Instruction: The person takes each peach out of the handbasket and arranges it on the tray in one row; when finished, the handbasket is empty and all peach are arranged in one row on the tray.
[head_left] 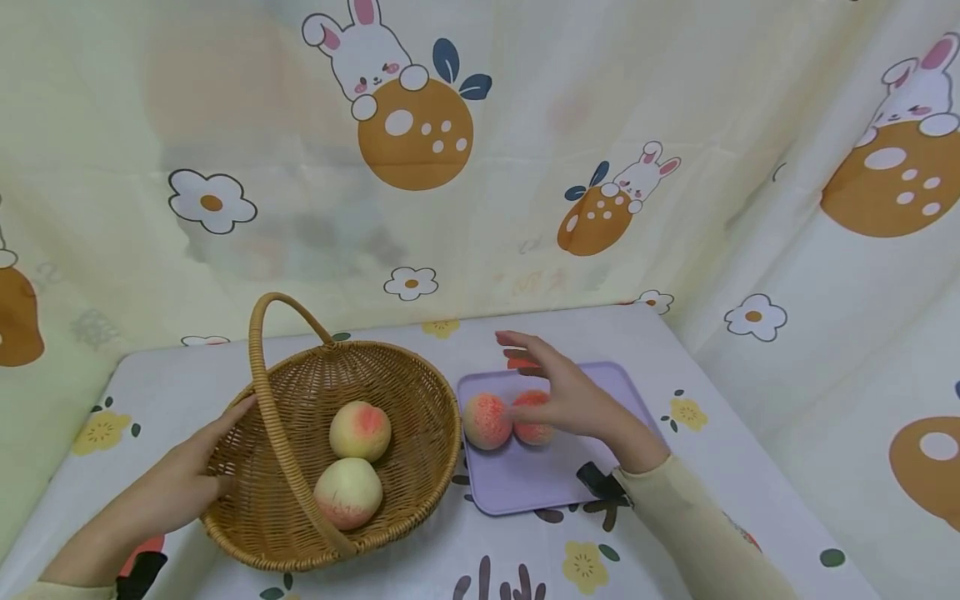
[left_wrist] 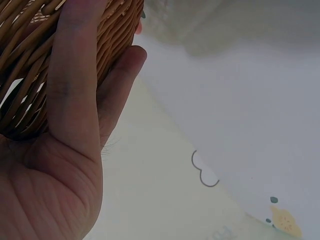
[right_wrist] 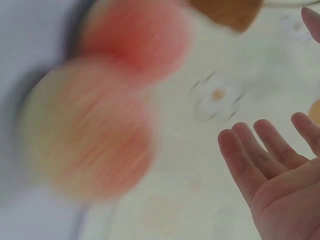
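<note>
A brown wicker basket with a tall arched handle stands on the left, two yellow-and-pink peaches inside it. My left hand grips the basket's left side, its fingers lying along the woven wall in the left wrist view. To the right lies a purple tray bearing pinkish-red peaches; another red patch shows behind my fingers. Over the tray hovers my right hand, fingers spread and nothing held. In the right wrist view two peaches look blurred, apart from the open right hand.
A white cloth with yellow flowers covers the table. Behind it and at the sides hangs a cream curtain printed with rabbits and oranges. The basket's right rim stands close against the tray's left edge.
</note>
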